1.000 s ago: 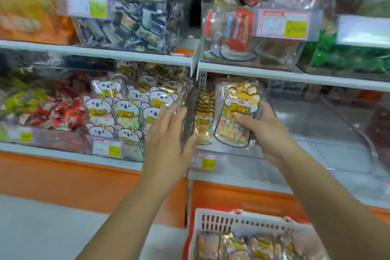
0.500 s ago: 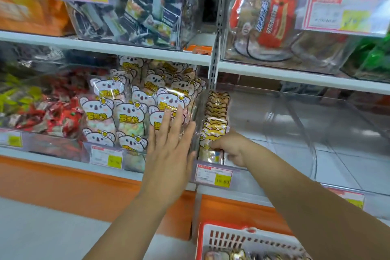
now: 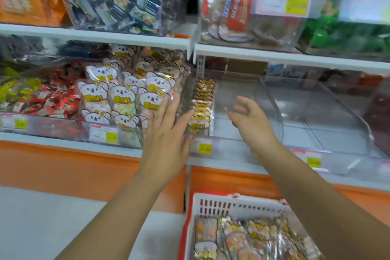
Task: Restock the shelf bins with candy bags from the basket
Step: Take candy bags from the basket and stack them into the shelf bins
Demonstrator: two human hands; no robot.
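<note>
A: Half a second back the right hand [image 3: 251,120] was down against the row of yellow cat-faced candy bags [image 3: 201,107]; now it has lifted off and drawn back toward the near side.

B: Is it holding anything?

A: No. Its fingers are loosely curled around nothing, and it hovers just right of the row, in front of the wide clear plastic shelf bin [image 3: 274,99].

B: And the left hand [image 3: 166,135]?

A: It has barely shifted. It is flat, with straight, slightly spread fingers, lying against the clear front of the neighbouring bin packed with white koala-faced candy bags [image 3: 118,95]. The thumb reaches right toward the yellow row; I cannot tell whether it touches.

B: Where does that row stand?

A: Upright on edge at the far left end of the wide bin, running from near to far, above a small yellow price tag [image 3: 204,148].

B: And the rest of the stock?

A: More bags of the same kind [image 3: 253,236] lie in the white slotted plastic basket with a red rim [image 3: 221,205], low and near, below the right forearm.
</note>
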